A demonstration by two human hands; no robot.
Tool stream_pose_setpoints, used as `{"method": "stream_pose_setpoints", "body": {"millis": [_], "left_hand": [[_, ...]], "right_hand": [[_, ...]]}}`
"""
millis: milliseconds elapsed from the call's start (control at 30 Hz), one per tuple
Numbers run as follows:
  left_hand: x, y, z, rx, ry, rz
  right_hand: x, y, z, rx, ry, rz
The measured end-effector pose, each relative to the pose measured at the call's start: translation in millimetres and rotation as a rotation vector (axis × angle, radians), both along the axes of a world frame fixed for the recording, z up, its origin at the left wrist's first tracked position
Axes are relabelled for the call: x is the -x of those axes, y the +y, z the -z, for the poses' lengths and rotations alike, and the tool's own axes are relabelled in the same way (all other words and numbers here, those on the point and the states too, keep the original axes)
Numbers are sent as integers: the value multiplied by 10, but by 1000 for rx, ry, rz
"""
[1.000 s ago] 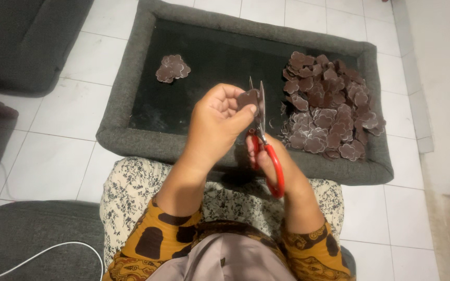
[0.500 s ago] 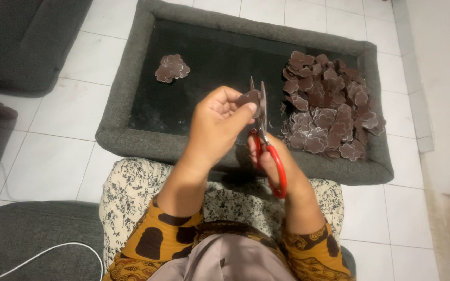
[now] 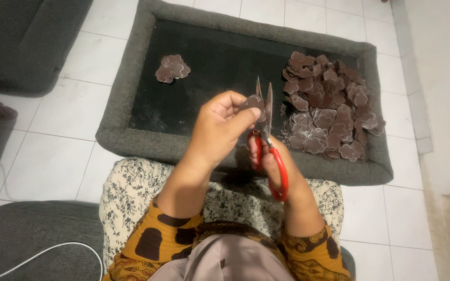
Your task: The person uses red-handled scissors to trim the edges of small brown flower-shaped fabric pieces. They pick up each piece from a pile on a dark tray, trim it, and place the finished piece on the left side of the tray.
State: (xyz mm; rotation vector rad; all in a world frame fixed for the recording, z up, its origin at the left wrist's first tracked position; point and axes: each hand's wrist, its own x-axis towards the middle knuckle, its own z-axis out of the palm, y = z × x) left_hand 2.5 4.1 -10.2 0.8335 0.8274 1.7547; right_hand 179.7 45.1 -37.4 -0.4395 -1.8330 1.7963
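Grey padded tray point(image 3: 131, 112) on floor; large pile of brown cutouts point(image 3: 326, 117) at its right. Left hand point(image 3: 220, 130) pinches one brown piece point(image 3: 252, 102). Right hand point(image 3: 277, 166) grips red scissors point(image 3: 267, 136), blades parted, long axis pointing away, over the tray's near edge.

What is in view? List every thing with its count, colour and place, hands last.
tray: one, grey padded rim, black inside, on the floor ahead
large pile of flower-shaped pieces: many, dark brown, right side of the tray
small pile of flower-shaped pieces: a few, dark brown, left part of the tray
floor tiles: white, around the tray
cushions: dark grey, upper left and lower left
cable: one, white, lower left
patterned cloth: cream with black print, over the lap
scissors: one, red handles, blades open and pointing up
held piece: one, dark brown, at the blades
left hand: fingers pinch the held piece
right hand: fingers in the scissors' handles
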Motion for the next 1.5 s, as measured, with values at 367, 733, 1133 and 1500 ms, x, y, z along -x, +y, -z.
{"method": "stream_pose_setpoints", "body": {"millis": [367, 733, 1133, 1500], "left_hand": [[57, -31, -47, 94, 8, 68], [61, -41, -35, 93, 16, 72], [75, -24, 32, 54, -48, 91], [49, -8, 26, 37, -9, 48]], "right_hand": [[-49, 25, -87, -22, -72, -32], [-26, 19, -25, -40, -81, 1], [-16, 50, -115, -151, -97, -36], [-39, 57, -76, -167, -131, -16]]}}
